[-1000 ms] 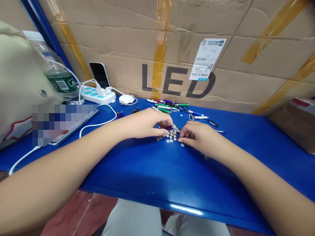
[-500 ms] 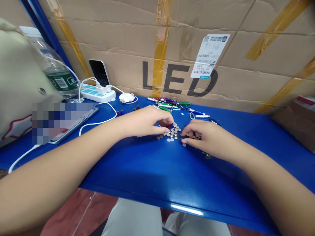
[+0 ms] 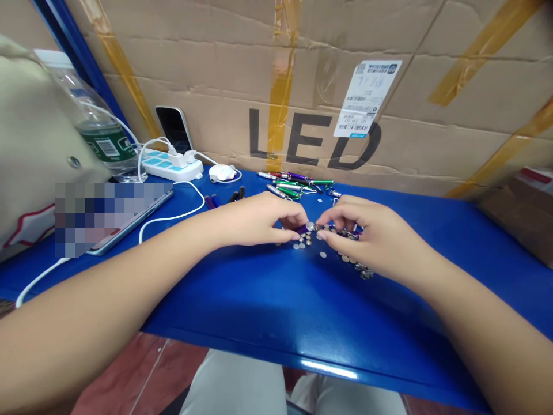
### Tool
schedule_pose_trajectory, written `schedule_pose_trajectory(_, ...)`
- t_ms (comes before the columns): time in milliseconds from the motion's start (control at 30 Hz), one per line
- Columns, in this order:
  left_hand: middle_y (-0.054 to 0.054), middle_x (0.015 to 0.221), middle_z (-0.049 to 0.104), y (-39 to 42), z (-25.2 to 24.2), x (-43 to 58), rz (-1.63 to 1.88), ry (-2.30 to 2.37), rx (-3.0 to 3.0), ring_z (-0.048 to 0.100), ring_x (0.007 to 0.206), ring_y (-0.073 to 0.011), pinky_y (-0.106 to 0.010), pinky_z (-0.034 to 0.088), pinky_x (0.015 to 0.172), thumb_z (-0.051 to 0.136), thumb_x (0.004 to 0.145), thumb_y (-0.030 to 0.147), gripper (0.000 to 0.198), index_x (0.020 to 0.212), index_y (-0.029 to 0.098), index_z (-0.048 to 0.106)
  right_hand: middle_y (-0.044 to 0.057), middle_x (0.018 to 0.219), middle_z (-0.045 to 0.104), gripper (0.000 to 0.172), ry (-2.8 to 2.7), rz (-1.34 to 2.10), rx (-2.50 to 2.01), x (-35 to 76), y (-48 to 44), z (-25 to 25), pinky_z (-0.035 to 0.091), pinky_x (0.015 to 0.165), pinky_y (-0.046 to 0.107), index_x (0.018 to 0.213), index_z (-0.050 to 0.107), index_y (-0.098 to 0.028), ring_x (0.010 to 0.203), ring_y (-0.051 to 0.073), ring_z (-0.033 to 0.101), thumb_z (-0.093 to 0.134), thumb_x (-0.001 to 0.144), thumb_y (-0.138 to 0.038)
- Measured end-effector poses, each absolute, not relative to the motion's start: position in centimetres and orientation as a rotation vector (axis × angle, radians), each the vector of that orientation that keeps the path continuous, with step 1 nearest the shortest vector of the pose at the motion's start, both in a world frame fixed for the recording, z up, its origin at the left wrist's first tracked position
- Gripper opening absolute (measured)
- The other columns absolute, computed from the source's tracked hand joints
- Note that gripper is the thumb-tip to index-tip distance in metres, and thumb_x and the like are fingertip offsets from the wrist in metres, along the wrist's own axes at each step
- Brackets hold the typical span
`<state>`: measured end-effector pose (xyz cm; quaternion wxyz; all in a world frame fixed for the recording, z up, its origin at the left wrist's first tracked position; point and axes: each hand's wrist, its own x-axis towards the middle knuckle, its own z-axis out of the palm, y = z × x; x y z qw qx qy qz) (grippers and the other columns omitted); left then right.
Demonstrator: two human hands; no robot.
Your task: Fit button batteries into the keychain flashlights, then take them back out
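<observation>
Head view of a blue-topped desk [image 3: 280, 311] set against a large brown cardboard box [image 3: 207, 75] printed with the black letters "LED", which serves as the landmark here. In front of the box, below the letter "E", the left hand [image 3: 259, 222] is closed, with thumb and forefinger gripping a short purple metal tube [image 3: 303, 229] just above the desk. The right hand [image 3: 367, 236] meets it from the box's right-hand side, fingers curled and fingertips [image 3: 323, 228] pinched together at the tube's end, where one silver disc [image 3: 310, 226] sits. Whether the fingertips grip that disc cannot be told. Small silver button cells [image 3: 322, 254] lie scattered on the desk under and between the two hands, further from the box than the tube. Close to the foot of the box, under the "L" and "E", lies a cluster of green, purple and silver keychain torches [image 3: 294, 185]. Toward the box's left end stand a white power strip [image 3: 173, 167] with plugs and a white cable [image 3: 173, 216], and a dark phone [image 3: 175, 129] leaning upright against the cardboard. Left of the box, a clear plastic water bottle [image 3: 97, 129] stands beside a beige fabric bag [image 3: 30, 144]. A white shipping label [image 3: 367, 98] is stuck on the box face above the "D".
</observation>
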<state>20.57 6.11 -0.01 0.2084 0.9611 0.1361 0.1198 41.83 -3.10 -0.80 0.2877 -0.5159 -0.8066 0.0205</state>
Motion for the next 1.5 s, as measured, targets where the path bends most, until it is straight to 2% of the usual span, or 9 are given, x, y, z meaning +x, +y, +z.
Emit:
schedule_pose_trajectory(267, 0.000, 0.095, 0.073, 5.9, -0.1, 20.7, 0.340, 0.344, 2.648, 0.068, 0.087, -0.0124, -0.022, 0.049, 0.078, 0.063, 0.087, 0.018, 0.011, 0.098, 0.017, 0.066, -0.002, 0.066, 0.052, 0.008, -2.145, 0.014, -1.289, 41.1, -3.5, -0.3, 0.038, 0.057, 0.025, 0.088, 0.069, -0.022, 0.062, 0.013, 0.051, 0.064, 0.082, -0.025)
schedule_pose_trajectory(400, 0.000, 0.096, 0.073, 6.0, 0.1, 20.6, 0.347, 0.374, 2.660, 0.068, 0.088, -0.0123, -0.022, 0.049, 0.079, 0.063, 0.086, 0.015, 0.013, 0.099, 0.017, 0.066, 0.001, 0.074, 0.059, 0.020, -2.072, 0.020, -1.516, 42.2, -2.8, -0.8, 0.040, 0.058, 0.027, 0.096, 0.069, -0.022, 0.064, 0.015, 0.054, 0.065, 0.081, -0.034)
schedule_pose_trajectory(600, 0.000, 0.098, 0.073, 6.1, 0.2, 20.6, 0.344, 0.423, 2.677, 0.068, 0.089, -0.0131, -0.022, 0.049, 0.078, 0.063, 0.086, 0.016, 0.015, 0.100, 0.018, 0.067, 0.007, 0.084, 0.069, 0.020, -2.243, -0.034, -1.713, 43.1, -1.0, -2.7, 0.045, 0.073, 0.034, 0.094, 0.073, -0.020, 0.082, 0.023, 0.062, 0.060, 0.084, -0.032)
schedule_pose_trajectory(867, -0.001, 0.098, 0.074, 6.0, 0.3, 20.7, 0.348, 0.416, 2.695, 0.068, 0.089, -0.0138, -0.023, 0.049, 0.078, 0.063, 0.085, 0.015, 0.015, 0.099, 0.017, 0.067, 0.007, 0.086, 0.070, 0.017, -2.228, 0.053, -1.888, 42.0, -0.2, -2.6, 0.045, 0.068, 0.033, 0.089, 0.073, -0.020, 0.078, 0.022, 0.062, 0.059, 0.084, -0.028)
schedule_pose_trajectory(967, -0.001, 0.098, 0.074, 6.0, 0.3, 20.6, 0.344, 0.421, 2.694, 0.068, 0.090, -0.0135, -0.023, 0.049, 0.079, 0.063, 0.085, 0.014, 0.016, 0.100, 0.017, 0.067, 0.006, 0.082, 0.067, 0.013, -2.142, 0.062, -1.820, 42.4, -0.9, -1.9, 0.044, 0.067, 0.031, 0.086, 0.072, -0.019, 0.075, 0.020, 0.061, 0.064, 0.082, -0.028)
schedule_pose_trajectory(1167, -0.002, 0.095, 0.074, 6.1, 0.2, 20.6, 0.348, 0.371, 2.691, 0.068, 0.088, -0.0138, -0.023, 0.049, 0.078, 0.062, 0.086, 0.015, 0.013, 0.098, 0.016, 0.066, 0.000, 0.071, 0.055, 0.012, -2.079, 0.047, -1.385, 41.6, -3.1, -0.4, 0.040, 0.059, 0.026, 0.088, 0.072, -0.023, 0.065, 0.014, 0.053, 0.064, 0.085, -0.031)
schedule_pose_trajectory(1333, -0.001, 0.093, 0.073, 6.0, 0.1, 20.7, 0.375, 0.351, 2.687, 0.068, 0.084, -0.0134, -0.023, 0.048, 0.075, 0.061, 0.086, 0.016, 0.012, 0.098, 0.017, 0.066, 0.001, 0.070, 0.056, 0.013, -2.169, 0.030, -1.301, 40.4, -3.2, -0.5, 0.040, 0.060, 0.028, 0.091, 0.071, -0.023, 0.067, 0.016, 0.053, 0.061, 0.086, -0.027)
schedule_pose_trajectory(1500, -0.002, 0.094, 0.073, 6.1, 0.1, 20.7, 0.377, 0.364, 2.674, 0.068, 0.085, -0.0131, -0.022, 0.048, 0.075, 0.062, 0.086, 0.018, 0.012, 0.097, 0.016, 0.066, 0.001, 0.072, 0.059, 0.020, -2.049, -0.006, -1.380, 41.2, -3.5, 0.0, 0.041, 0.060, 0.028, 0.100, 0.068, -0.022, 0.066, 0.016, 0.054, 0.062, 0.085, -0.033)
